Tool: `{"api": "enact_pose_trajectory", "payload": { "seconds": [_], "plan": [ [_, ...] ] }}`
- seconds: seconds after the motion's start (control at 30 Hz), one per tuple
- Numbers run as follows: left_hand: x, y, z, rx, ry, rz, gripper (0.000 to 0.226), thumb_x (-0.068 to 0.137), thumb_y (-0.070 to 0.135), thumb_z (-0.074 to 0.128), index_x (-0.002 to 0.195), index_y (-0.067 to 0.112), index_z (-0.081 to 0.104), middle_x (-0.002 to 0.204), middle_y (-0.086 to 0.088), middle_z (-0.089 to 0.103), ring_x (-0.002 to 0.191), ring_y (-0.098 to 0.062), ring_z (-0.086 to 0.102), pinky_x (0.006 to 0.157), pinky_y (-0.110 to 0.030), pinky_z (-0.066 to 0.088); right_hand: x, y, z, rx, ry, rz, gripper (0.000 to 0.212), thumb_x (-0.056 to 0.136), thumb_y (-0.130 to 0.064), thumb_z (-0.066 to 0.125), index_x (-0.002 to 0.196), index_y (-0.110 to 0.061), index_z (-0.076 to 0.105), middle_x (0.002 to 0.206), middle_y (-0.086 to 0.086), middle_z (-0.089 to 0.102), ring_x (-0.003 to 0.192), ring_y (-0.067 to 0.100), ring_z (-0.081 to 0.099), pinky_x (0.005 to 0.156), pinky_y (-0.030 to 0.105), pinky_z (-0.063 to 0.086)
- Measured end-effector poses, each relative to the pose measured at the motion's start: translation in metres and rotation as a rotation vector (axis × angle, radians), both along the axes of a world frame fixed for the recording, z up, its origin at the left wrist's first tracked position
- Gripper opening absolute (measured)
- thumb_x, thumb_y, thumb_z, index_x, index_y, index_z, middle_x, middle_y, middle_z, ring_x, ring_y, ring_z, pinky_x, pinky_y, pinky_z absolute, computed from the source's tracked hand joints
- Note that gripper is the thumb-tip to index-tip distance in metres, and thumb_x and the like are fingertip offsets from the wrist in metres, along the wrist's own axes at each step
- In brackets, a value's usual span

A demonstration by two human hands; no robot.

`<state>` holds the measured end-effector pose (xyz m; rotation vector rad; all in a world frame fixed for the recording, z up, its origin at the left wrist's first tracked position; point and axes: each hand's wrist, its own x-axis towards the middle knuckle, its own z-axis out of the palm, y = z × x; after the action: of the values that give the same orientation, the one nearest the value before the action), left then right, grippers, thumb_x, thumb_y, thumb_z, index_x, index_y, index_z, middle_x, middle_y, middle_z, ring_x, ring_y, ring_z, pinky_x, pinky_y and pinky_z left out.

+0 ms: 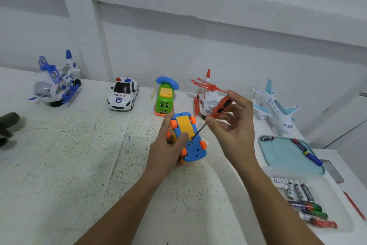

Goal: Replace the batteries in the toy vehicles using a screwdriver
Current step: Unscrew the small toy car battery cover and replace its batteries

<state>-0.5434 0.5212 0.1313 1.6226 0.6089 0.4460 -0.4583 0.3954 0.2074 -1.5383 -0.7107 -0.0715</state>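
A worn white table (79, 155), its paint speckled and cracked, carries everything. Along its far edge stand a white and blue toy helicopter (54, 83), a pale blue and white toy airplane (276, 109), a glossy white toy police car (123, 94) with "POLICE" printed on the bonnet above a shield badge, a white and orange toy helicopter (206, 99), and a green toy telephone car (164, 97) with a smiling face and a blue handset on top.

At the right, a teal tray (282, 153) with rounded corners holds three used batteries (311, 157); their writing is too small to read. Nearer, a clear plastic tray (335, 203) holds a cluster of fresh batteries (303, 199), labels blurred.

In the middle, the left hand (168, 151) grips a blue toy car (188, 139) turned belly up, showing a yellow battery cover, orange wheels and speaker holes. The right hand (232, 125) pinches the orange, black-ribbed handle of a screwdriver (220, 107) between thumb and fingers, its thin dark shaft slanting down to the edge of the yellow cover.
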Motion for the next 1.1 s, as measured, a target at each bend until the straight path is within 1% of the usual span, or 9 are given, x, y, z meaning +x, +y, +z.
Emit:
{"api": "enact_pose_trajectory", "payload": {
  "seconds": [0.1,0.2,0.3,0.43,0.6,0.7,0.93,1.03,1.1],
  "plan": [
    [0.0,0.0,0.0,0.007,-0.002,-0.003,0.064,0.092,0.04,0.06,0.139,0.062,0.022,0.105,0.023,0.063,0.091,-0.003,0.065,0.056,-0.02,0.056,-0.004,0.0,0.002,0.012,-0.135,0.058,0.061,0.085,0.002,0.06,0.12,-0.047,0.055,0.114,-0.006,0.061,0.107,0.021,0.064,0.087,0.038,0.057],
    [0.001,0.0,-0.001,0.022,0.0,0.003,0.065,0.092,0.041,0.059,0.143,0.057,0.021,0.113,0.017,0.063,0.097,-0.007,0.066,0.061,-0.019,0.054,-0.005,0.002,0.006,0.057,-0.105,0.109,0.053,0.087,0.008,0.055,0.116,-0.037,0.058,0.113,-0.006,0.062,0.105,0.026,0.067,0.085,0.048,0.057],
    [0.001,0.0,-0.002,0.015,0.003,0.005,0.064,0.092,0.041,0.059,0.141,0.058,0.021,0.112,0.017,0.062,0.094,-0.007,0.065,0.058,-0.018,0.054,-0.004,0.0,0.012,0.023,-0.127,0.084,0.061,0.085,0.007,0.065,0.109,-0.048,0.057,0.105,-0.012,0.062,0.095,0.02,0.069,0.079,0.03,0.057],
    [0.001,0.0,-0.001,0.029,0.008,0.006,0.064,0.093,0.041,0.059,0.144,0.054,0.022,0.109,0.017,0.063,0.091,-0.004,0.065,0.051,-0.01,0.05,-0.001,-0.002,0.014,-0.052,-0.241,0.035,0.043,0.081,-0.004,0.076,0.11,-0.034,0.065,0.098,-0.006,0.056,0.086,0.013,0.063,0.073,0.021,0.055],
    [0.001,0.0,-0.002,0.028,0.009,0.004,0.064,0.092,0.04,0.059,0.143,0.055,0.022,0.109,0.017,0.063,0.092,-0.004,0.064,0.05,-0.008,0.048,-0.002,-0.002,0.013,-0.03,-0.178,0.091,0.043,0.085,0.001,0.057,0.122,-0.02,0.063,0.11,-0.002,0.066,0.1,0.022,0.069,0.082,0.036,0.059],
    [0.001,0.0,-0.001,0.027,0.011,0.003,0.062,0.093,0.041,0.059,0.138,0.061,0.02,0.109,0.012,0.064,0.09,-0.003,0.064,0.051,-0.012,0.05,-0.003,-0.001,0.015,-0.055,-0.215,0.081,0.049,0.084,0.01,0.06,0.121,-0.022,0.063,0.104,-0.002,0.065,0.094,0.016,0.069,0.079,0.029,0.058],
    [0.0,0.0,0.001,0.048,0.019,0.004,0.062,0.093,0.043,0.058,0.138,0.061,0.02,0.114,0.006,0.066,0.094,-0.01,0.065,0.052,-0.012,0.051,-0.003,0.002,0.013,-0.095,-0.388,-0.023,0.037,0.082,-0.014,0.077,0.113,-0.029,0.064,0.102,-0.006,0.057,0.089,0.009,0.062,0.074,0.023,0.056],
    [0.0,-0.001,0.001,0.038,0.014,0.002,0.063,0.092,0.042,0.059,0.139,0.06,0.021,0.115,0.005,0.067,0.097,-0.013,0.067,0.059,-0.023,0.058,-0.004,0.001,0.012,-0.061,-0.324,0.033,0.041,0.084,-0.002,0.068,0.119,-0.023,0.061,0.116,-0.005,0.063,0.105,0.014,0.066,0.081,0.032,0.059],
    [0.001,0.0,0.001,0.046,0.023,0.001,0.063,0.092,0.042,0.059,0.141,0.058,0.021,0.112,0.003,0.067,0.095,-0.013,0.066,0.055,-0.017,0.055,-0.004,-0.001,0.012,-0.06,-0.294,0.052,0.045,0.084,0.005,0.067,0.12,-0.021,0.06,0.11,-0.001,0.066,0.1,0.01,0.068,0.082,0.03,0.059]
  ]
}}
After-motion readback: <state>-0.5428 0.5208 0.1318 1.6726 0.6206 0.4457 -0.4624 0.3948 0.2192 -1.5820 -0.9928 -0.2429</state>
